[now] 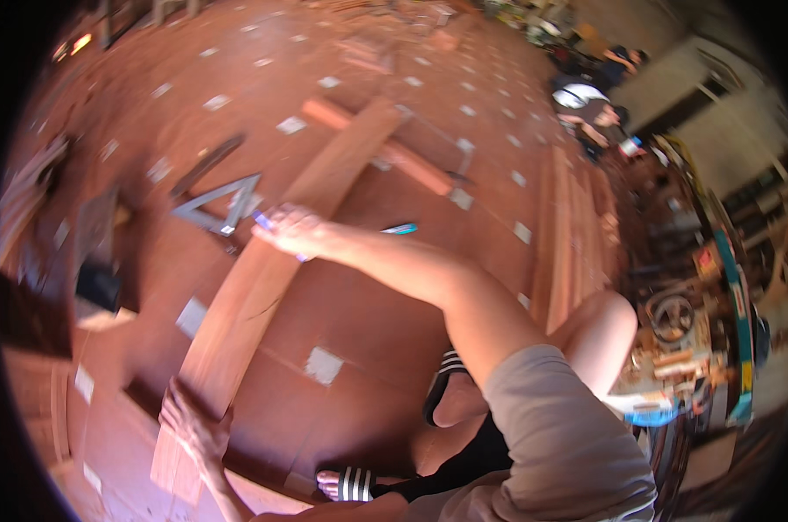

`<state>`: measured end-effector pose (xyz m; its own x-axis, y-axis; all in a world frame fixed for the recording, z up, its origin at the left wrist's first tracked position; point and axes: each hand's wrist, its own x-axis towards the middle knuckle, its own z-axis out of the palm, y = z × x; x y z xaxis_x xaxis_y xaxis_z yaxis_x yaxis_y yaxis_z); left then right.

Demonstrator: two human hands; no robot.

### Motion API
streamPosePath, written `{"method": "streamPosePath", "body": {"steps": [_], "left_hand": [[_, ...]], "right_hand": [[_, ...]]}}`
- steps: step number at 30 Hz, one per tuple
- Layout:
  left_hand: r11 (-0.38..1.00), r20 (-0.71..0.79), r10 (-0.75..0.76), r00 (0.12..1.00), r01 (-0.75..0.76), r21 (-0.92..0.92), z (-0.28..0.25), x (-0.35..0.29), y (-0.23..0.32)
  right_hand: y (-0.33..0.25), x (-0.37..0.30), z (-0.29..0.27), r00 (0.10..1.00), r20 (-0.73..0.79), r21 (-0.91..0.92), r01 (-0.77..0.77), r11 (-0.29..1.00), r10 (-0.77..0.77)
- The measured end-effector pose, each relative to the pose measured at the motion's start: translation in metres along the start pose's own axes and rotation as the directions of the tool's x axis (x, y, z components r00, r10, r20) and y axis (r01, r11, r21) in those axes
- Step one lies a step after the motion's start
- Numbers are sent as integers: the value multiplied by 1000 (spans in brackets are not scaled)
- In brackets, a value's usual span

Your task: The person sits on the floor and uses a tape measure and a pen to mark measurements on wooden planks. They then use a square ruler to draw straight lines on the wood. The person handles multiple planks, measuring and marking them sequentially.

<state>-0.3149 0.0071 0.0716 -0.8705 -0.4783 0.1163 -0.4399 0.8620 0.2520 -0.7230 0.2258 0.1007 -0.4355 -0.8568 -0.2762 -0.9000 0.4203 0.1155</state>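
A long reddish-brown wooden board (pixel 237 313) lies slantwise in front of me. Its far part rests across a narrower wooden beam (pixel 420 168), its near part across another wooden piece (pixel 268 494). My left hand (pixel 195 428) spans the near end, fingers and thumb toward opposite edges. Farther along, my right hand (pixel 294 230) is closed over the board on a slim blue thing, mostly hidden and blurred, perhaps a pen. A metal triangular square (pixel 207 209) lies on the floor left of that hand. To its right is a small teal tool (pixel 401 229), kind unclear.
A dark strip (pixel 207 165) lies beyond the square. Wooden blocks (pixel 98 252) stand at left, and long planks (pixel 561 235) are stacked at right. A cluttered bench (pixel 681 339) is beyond my knee. Another person (pixel 590 104) sits at far right. My sandalled feet (pixel 359 483) are close by.
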Motion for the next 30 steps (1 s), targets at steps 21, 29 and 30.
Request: {"method": "streamPosePath", "body": {"steps": [21,29,30], "left_hand": [[847,694,518,500,-411,-337,-37,18,104],[649,625,729,278,-570,-503,-12,114,311],[579,573,782,246,-629,-519,-4,115,342]], "right_hand": [[10,-563,124,572,-37,414,-738,534,819],[-22,-660,186,-336,53,440,-837,-324,940],[-27,-666,191,-417,101,477,-777,-412,903]]}}
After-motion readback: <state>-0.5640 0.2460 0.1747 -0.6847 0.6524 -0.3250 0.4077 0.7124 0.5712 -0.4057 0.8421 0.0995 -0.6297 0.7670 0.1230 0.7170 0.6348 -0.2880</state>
